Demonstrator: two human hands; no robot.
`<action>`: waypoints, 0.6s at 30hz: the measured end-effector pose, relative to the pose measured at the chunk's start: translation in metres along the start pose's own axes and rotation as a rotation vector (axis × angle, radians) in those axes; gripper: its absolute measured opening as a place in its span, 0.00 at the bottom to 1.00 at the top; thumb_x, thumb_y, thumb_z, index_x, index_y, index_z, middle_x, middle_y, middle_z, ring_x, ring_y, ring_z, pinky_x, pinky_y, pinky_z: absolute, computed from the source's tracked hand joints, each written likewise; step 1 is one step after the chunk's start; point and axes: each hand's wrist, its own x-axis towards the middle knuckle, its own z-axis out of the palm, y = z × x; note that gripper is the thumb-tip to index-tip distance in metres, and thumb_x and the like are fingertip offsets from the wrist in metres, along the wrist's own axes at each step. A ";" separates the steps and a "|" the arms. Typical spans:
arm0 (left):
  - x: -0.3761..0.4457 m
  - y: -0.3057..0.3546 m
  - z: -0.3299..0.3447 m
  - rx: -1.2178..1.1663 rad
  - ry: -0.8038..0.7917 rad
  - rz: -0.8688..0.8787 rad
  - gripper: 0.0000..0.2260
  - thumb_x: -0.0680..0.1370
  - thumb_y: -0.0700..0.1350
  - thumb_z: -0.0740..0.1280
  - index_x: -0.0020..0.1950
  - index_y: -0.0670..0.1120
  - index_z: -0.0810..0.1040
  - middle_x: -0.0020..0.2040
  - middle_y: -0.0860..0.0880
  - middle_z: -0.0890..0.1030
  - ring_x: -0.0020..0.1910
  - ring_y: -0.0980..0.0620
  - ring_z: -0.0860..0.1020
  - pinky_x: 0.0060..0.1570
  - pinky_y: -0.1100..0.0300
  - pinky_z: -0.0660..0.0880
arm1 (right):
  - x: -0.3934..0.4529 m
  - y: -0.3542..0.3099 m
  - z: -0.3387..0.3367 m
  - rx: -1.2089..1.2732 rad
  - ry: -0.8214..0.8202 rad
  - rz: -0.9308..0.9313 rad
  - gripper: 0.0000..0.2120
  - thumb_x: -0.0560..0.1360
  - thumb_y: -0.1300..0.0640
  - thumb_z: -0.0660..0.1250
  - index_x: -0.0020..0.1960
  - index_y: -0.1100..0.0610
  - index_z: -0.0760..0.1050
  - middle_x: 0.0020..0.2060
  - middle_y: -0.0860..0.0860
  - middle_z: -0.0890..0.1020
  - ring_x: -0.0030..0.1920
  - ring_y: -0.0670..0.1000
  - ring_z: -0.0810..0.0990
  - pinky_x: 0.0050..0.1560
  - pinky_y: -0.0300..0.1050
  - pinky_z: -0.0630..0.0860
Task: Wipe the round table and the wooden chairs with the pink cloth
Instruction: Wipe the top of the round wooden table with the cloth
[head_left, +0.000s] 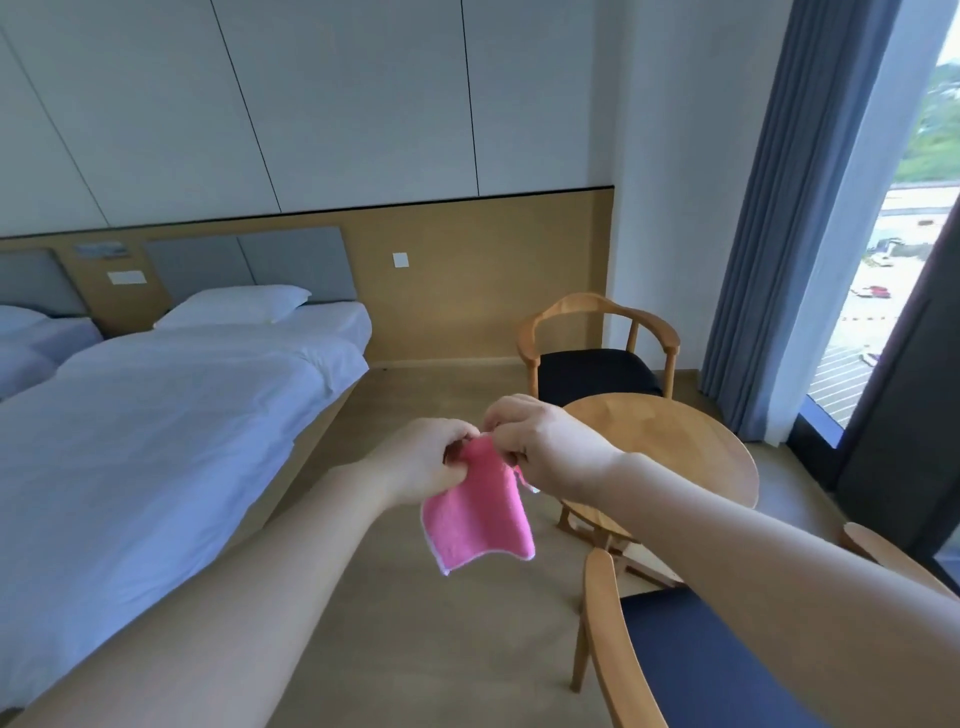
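head view, both hands' fingers pinching pink cloth (478, 512), round table (675, 447) beyond, bed (156, 415) left

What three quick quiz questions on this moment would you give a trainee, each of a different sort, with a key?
1. True or false: the pink cloth is lying flat on the round table.
2. Which hands hold the cloth? A) left hand only B) right hand only C) both
3. Fill in: the far chair has a ____ seat cushion.

Key: 1 false, the cloth hangs in the air over the floor, beside the table. 2 C, both pinch its top edge. 3 black.
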 end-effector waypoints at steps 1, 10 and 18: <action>0.007 -0.008 -0.003 0.024 0.022 -0.014 0.11 0.71 0.44 0.65 0.41 0.62 0.75 0.36 0.60 0.77 0.36 0.60 0.75 0.39 0.59 0.74 | 0.007 0.010 0.005 -0.034 -0.036 0.012 0.09 0.70 0.75 0.62 0.35 0.65 0.74 0.51 0.58 0.78 0.51 0.57 0.76 0.45 0.50 0.76; 0.083 -0.092 -0.032 0.119 0.079 0.054 0.07 0.69 0.43 0.63 0.37 0.53 0.66 0.40 0.54 0.73 0.38 0.52 0.72 0.38 0.52 0.72 | 0.084 0.065 0.064 -0.256 -0.312 0.190 0.12 0.79 0.64 0.58 0.54 0.56 0.79 0.53 0.50 0.76 0.55 0.52 0.72 0.54 0.44 0.73; 0.161 -0.189 -0.067 0.083 0.071 0.194 0.07 0.72 0.41 0.62 0.44 0.53 0.69 0.39 0.54 0.76 0.38 0.52 0.75 0.37 0.52 0.73 | 0.165 0.101 0.123 -0.293 -0.400 0.504 0.10 0.77 0.66 0.58 0.51 0.58 0.77 0.51 0.49 0.71 0.43 0.53 0.78 0.42 0.49 0.80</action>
